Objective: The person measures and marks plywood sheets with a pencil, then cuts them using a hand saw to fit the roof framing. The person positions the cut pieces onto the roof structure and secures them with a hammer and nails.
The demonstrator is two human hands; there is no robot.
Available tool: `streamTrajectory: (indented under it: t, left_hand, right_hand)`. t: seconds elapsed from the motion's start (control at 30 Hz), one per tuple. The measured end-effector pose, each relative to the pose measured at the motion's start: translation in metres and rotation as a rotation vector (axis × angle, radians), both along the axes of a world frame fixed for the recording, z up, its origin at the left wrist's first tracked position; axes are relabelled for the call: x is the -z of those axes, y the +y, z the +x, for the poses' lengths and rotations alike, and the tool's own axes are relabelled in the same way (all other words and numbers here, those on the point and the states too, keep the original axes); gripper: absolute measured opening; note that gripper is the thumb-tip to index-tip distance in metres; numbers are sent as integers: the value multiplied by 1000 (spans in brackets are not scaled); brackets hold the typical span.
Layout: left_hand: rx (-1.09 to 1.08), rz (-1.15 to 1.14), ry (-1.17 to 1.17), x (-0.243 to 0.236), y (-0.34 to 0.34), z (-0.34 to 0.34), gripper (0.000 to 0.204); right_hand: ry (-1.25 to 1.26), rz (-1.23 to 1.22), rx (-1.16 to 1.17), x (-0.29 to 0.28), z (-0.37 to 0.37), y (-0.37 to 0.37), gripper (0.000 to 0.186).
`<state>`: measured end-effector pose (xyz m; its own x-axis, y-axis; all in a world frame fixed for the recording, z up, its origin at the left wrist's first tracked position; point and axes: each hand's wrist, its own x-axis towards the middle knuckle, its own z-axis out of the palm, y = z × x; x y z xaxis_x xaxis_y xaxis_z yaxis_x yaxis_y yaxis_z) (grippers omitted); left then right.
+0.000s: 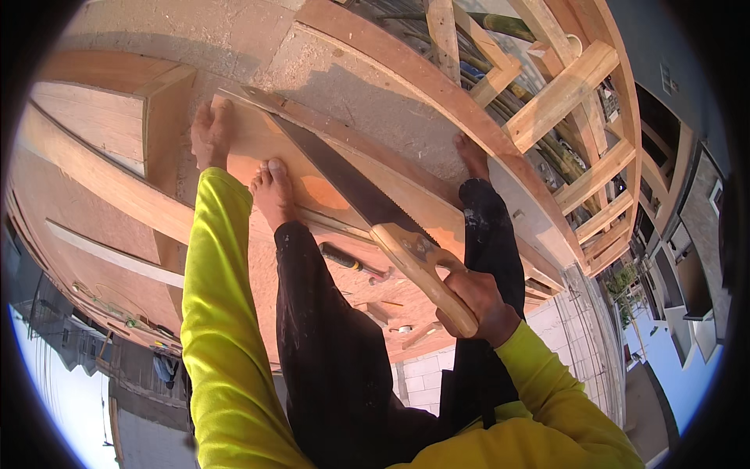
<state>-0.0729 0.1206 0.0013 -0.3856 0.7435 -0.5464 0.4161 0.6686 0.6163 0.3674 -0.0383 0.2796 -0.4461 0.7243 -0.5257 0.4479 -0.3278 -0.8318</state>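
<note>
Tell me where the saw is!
Mid-picture in the head view, the saw slants over the board, held by the right hand, just right of the left foot.

A wooden box [166,117] bars the way left of the left hand [211,134]; a foot [273,193] crowds its near side. A leg [492,230] stands beyond the right hand [478,303]; concrete floor [371,109] farther ahead-left lies open.

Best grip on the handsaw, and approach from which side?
Wooden handle, at its rear, coming from the lower right, where the right hand holds it now. Its opening likely suits wrapped fingers, and the blade points away toward the upper left. Avoid the blade's right edge: that one is toothed.
</note>
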Motion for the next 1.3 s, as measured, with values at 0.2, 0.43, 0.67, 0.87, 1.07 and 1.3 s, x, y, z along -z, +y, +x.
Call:
streamTrajectory:
  t: [0.2, 0.43, 0.67, 0.87, 1.07, 1.3]
  left_hand:
    - [84, -76, 148, 12, -21, -5, 65]
    - [85, -44, 139, 22, -12, -20, 71]
    - [83, -103, 74, -11, -23, 12, 55]
    - [6, 40, -8, -14, -12, 14, 40]
    - [87, -51, 144, 0, -42, -3, 46]
    - [79, 50, 96, -3, -18, 4, 49]
  right_hand:
    - [-19, -72, -41, 2, 13, 11, 20]
    - [-9, 2, 3, -10, 18, -14, 18]
    - [25, -53, -4, 44, -10, 22, 23]
    - [-25, -9, -3, -11, 21, -24, 21]
    - [23, -61, -9, 7, 23, 0, 21]
    - [10, 49, 12, 13, 14, -19, 23]
